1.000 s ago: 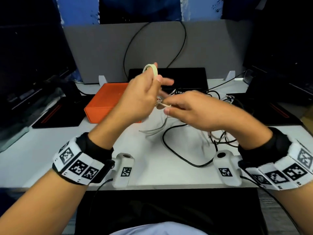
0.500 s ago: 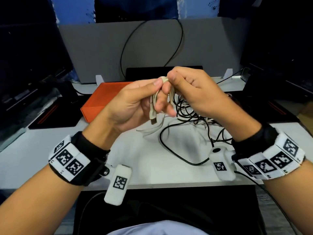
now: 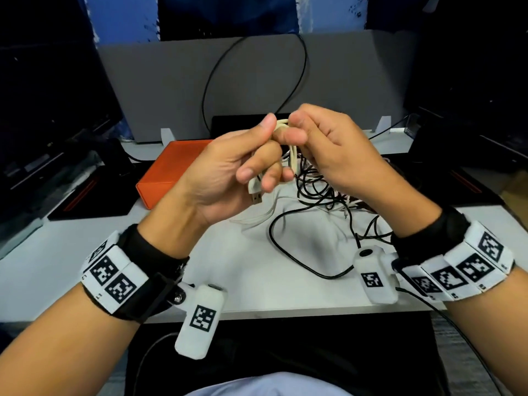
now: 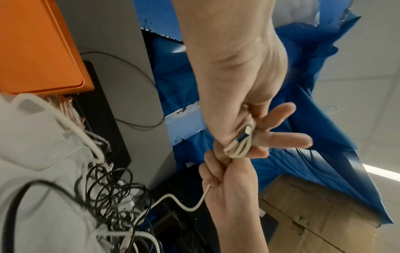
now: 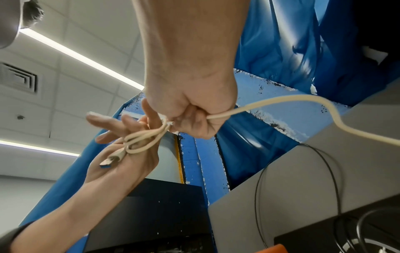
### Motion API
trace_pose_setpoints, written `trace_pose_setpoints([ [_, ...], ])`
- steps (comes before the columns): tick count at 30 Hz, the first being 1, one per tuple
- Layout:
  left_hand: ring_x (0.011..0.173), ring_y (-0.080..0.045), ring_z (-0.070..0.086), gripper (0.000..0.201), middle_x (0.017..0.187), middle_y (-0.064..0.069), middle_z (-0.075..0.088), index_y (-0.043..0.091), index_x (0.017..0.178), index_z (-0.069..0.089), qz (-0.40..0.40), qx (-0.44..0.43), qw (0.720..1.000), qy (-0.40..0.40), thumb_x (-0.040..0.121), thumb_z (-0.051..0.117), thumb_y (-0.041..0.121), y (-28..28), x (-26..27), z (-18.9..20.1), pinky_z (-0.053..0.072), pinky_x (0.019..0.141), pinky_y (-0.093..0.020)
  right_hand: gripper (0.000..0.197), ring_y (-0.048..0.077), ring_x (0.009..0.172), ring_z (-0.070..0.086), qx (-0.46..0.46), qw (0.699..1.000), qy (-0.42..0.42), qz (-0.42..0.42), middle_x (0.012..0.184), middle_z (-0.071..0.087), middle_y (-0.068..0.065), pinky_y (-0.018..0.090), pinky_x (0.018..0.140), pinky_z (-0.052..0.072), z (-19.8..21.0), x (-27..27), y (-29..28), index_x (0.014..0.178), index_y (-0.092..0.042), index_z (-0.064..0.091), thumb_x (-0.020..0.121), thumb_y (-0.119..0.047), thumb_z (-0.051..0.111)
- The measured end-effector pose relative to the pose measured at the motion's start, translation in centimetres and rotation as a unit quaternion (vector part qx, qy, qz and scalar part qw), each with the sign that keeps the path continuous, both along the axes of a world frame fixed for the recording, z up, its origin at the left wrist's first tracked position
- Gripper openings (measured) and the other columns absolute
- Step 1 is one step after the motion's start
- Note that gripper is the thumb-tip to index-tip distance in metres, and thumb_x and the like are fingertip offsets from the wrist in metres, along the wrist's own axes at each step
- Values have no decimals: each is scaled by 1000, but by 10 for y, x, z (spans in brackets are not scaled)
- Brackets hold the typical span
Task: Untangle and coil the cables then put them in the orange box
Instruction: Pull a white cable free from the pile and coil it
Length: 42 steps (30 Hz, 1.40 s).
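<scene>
USB cable (image 3: pixel 291 155): cream-white, silver plug | tangled cables (image 3: pixel 320 192): black | box (image 3: pixel 168 170): orange | desk (image 3: pixel 257 267): white | wristbands (image 3: pixel 114 277): black-and-white square markers | divider (image 3: pixel 251 81): grey

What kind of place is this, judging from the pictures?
Probably an office desk or workstation: a white table with a grey divider panel, dark monitors at the sides, and a panelled ceiling with strip lights.
</scene>
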<state>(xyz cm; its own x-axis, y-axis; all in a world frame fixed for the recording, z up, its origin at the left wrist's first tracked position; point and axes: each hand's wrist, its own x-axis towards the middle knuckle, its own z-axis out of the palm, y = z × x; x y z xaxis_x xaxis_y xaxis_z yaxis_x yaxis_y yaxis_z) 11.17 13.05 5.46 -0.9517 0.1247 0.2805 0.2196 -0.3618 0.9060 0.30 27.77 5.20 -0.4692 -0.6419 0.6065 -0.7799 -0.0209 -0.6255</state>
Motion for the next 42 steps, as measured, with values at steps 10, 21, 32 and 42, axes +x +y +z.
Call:
trace_pose_setpoints([
  [10,107,-20,72,34,97,-2,78,-6,130,49,235,-30,962,132,112,29,15,-19,-4,9,51,100,-31,19,0,62,48,201,976,66,43,67,49,-12,20,62,38,-24,9,-11,105,-19,61,110,-25,44],
  [21,56,-41,49,58,59,-18,57,17,67,65,181,-522,833,26,110,37,44,-26,0,-5,50,65,-60,27,4,53,46,121,988,85,-43,55,51,-17,23,58,35,5,-2,12,85,-22,59,96,-46,67],
  [32,39,-3,40,36,46,13,43,8,92,54,-13,-71,996,43,110,26,22,-20,-8,-10,48,77,-25,39,0,60,49,20,998,-41,31,75,54,-9,17,56,38,-25,2,-13,102,-9,60,111,-37,34],
  [42,50,-4,50,41,55,10,47,2,114,62,110,75,988,75,113,28,25,-20,-15,-6,50,82,-25,34,10,49,25,98,963,-234,90,58,36,-14,25,46,22,-28,17,-19,84,-28,51,113,-32,33],
])
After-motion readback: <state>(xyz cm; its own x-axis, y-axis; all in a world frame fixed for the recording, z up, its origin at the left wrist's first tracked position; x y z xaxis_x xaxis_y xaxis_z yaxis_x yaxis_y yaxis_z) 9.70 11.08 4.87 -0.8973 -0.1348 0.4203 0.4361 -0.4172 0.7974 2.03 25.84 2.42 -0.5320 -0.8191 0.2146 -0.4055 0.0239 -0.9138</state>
